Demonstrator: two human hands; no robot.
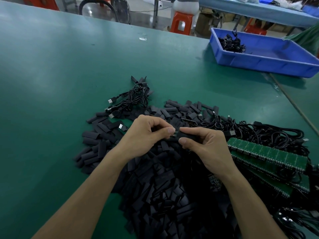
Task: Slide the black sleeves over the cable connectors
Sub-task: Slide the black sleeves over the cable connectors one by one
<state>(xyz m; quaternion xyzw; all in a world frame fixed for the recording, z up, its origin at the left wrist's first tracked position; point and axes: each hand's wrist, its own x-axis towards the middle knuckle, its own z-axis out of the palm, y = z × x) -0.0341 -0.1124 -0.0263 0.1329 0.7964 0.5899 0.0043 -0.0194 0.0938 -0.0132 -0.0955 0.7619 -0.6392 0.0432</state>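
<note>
Black flat tube sleeve (188,134) pinched in right hand (207,149) | small green board connector (174,134) pinched in left hand (145,135) | risk — snagging on skewed entry

Both hands (174,135) pinch black sleeve (187,135), apparently over connector (174,134), above sleeve pile (155,178).

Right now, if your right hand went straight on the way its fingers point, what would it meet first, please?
The right hand, gripping a black sleeve, points toward the left hand; it would probably first meet that hand's thumb, which pinches the connector, though one view leaves depth uncertain.
</note>
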